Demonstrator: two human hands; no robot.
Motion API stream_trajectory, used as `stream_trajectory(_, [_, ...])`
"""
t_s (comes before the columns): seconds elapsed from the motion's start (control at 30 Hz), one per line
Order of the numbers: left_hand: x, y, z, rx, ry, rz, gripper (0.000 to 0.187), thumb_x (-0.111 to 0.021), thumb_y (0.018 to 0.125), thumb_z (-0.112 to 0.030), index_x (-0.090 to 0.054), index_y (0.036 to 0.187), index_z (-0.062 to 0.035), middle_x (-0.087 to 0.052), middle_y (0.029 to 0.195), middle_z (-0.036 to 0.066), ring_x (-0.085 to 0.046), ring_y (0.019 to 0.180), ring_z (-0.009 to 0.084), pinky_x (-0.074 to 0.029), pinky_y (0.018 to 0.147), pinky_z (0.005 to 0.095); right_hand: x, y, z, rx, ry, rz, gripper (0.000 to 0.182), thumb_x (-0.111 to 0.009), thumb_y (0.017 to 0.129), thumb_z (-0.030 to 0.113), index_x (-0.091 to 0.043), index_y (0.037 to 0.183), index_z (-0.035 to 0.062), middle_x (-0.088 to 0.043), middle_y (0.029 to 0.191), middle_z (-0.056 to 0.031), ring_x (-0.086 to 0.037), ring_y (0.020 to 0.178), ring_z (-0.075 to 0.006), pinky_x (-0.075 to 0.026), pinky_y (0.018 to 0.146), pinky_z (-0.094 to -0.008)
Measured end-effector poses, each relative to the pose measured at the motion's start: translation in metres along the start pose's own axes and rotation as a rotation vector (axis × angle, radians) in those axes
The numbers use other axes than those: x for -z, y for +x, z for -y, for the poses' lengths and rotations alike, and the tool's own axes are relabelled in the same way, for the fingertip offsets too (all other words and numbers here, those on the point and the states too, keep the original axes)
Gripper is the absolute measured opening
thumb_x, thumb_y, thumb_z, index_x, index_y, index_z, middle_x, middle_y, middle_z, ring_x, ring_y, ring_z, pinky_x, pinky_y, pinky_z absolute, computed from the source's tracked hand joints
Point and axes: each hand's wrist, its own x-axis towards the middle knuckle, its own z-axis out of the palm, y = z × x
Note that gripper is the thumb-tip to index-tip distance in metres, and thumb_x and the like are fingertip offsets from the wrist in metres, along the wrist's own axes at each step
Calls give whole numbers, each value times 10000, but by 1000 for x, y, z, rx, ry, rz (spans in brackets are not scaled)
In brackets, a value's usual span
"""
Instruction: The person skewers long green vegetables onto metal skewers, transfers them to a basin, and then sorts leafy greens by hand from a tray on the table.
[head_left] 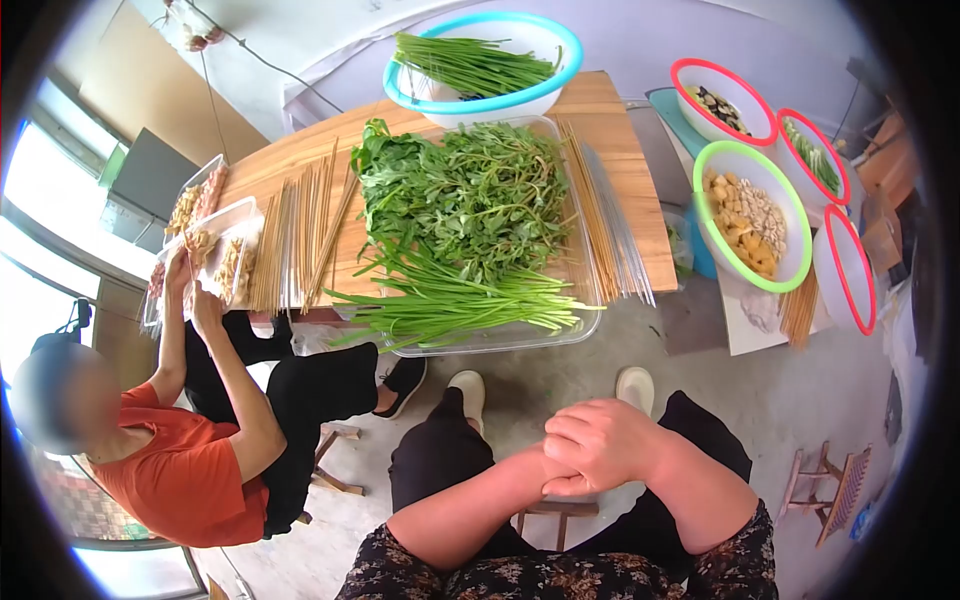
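My right hand (603,442) lies over my left hand, its fingers wrapped round it, above my lap. Most of my left hand (556,466) is covered, so its fingers do not show. Neither hand touches any food. Beyond them, at the table's near edge, stands a clear plastic tray (480,347). Long green chives (470,305) lie across its front part, with a heap of leafy greens (470,195) behind. Thin wooden skewers (298,235) are laid out left of the tray; more skewers (590,210) and metal skewers (618,225) lie right of it.
A person in an orange shirt (195,470) sits at the left, hands at food containers (240,215). A blue-rimmed basin (572,75) with long greens stands at the wooden table's (640,200) back. On the right are a green-rimmed basin (706,235), several red-rimmed basins (688,75) and a stool (835,490).
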Motion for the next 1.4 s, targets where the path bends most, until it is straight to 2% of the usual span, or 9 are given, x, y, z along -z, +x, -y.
stream_trajectory(0.23, [5,9,-17,5,116,123,222,-597,848,-239,-715,1012,-147,-706,1060,60,-681,1006,272,-537,844,402,5,-8,12,22,-120,-210,338,-759,747,333,-526,679,97,-638,842,-38,-675,767,-219,-541,632,-333])
stream_trajectory(0.37, [-9,5,-39,-21,175,232,230,-595,845,-248,-712,1015,-145,-707,1065,64,-683,1003,278,-540,845,406,-7,-12,18,15,-164,-148,317,-737,766,316,-525,666,102,-613,809,-34,-658,729,-211,-534,632,-339])
stream_trajectory(0.67, [-18,-7,-67,-16,322,433,249,-592,839,-267,-705,1022,-141,-708,1076,72,-688,996,290,-549,848,415,-37,-4,32,39,73,1,267,-679,841,322,-556,793,90,-537,750,-64,-600,678,-254,-517,614,-386])
stream_trajectory(0.83, [50,-27,-106,93,348,465,220,-583,836,-263,-717,928,-115,-721,980,89,-705,915,301,-565,782,418,-46,2,47,90,86,105,374,-708,824,395,-606,963,64,-549,821,-66,-605,756,-241,-523,682,-381])
stream_trajectory(0.93, [36,-24,-77,106,306,364,208,-576,834,-254,-716,862,-103,-721,941,96,-706,879,300,-564,775,411,-49,7,49,128,73,114,518,-740,789,428,-590,1109,50,-568,901,-74,-607,831,-256,-523,741,-384])
stream_trajectory(1.03, [64,-49,-69,-80,309,337,237,-572,856,-286,-732,912,-119,-719,961,90,-693,891,311,-555,783,412,-51,12,49,128,31,61,589,-770,758,419,-563,1175,57,-582,975,-83,-606,884,-280,-521,786,-393])
stream_trajectory(1.1, [72,-79,-62,-414,-165,-114,312,-600,869,-356,-725,1004,-104,-708,1093,133,-682,970,293,-549,780,412,-49,13,49,120,28,64,618,-785,741,410,-547,1216,94,-593,1007,-85,-612,910,-288,-525,800,-405])
stream_trajectory(1.2, [68,-87,-64,-443,-122,-146,300,-605,875,-345,-722,1009,-103,-706,1062,132,-676,954,306,-546,783,411,-46,13,49,81,-73,34,622,-791,741,364,-527,1272,175,-586,1061,-82,-608,984,-290,-525,823,-430])
stream_trajectory(1.4, [87,-118,-49,-516,18,-226,265,-619,893,-311,-713,1023,-100,-699,970,128,-659,908,347,-536,792,408,-42,16,47,220,-20,-90,606,-780,753,385,-543,1267,169,-599,1047,-69,-589,991,-276,-512,870,-403])
